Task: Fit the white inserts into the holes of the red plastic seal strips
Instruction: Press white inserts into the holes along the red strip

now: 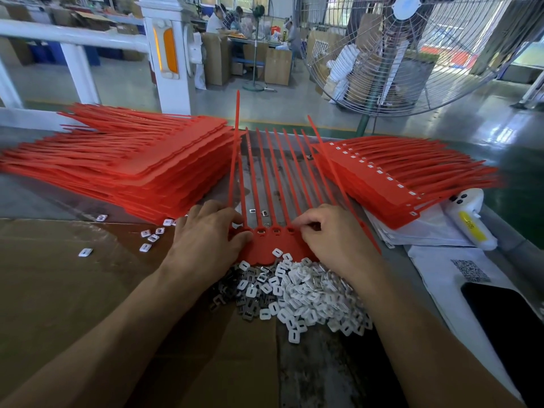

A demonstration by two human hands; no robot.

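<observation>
A red comb of seal strips [266, 245] lies flat in front of me, its long tails pointing away and its row of holes [275, 230] facing up. My left hand [206, 237] presses on the comb's left end, thumb against the edge. My right hand [332, 234] has curled fingertips over the holes on the right, pinching something small; the insert itself is hidden. A heap of white inserts [297, 290] lies just below the comb, between my wrists. Two inserts [281, 254] rest on the red plate.
A tall stack of red seal combs [123, 160] sits at left, and a stack with white inserts fitted [391, 178] at right. Loose inserts [150, 237] dot the brown cardboard [59, 290]. White paper, a white device [468, 216] and a dark phone [512, 319] lie at right. A large fan [412, 48] stands behind.
</observation>
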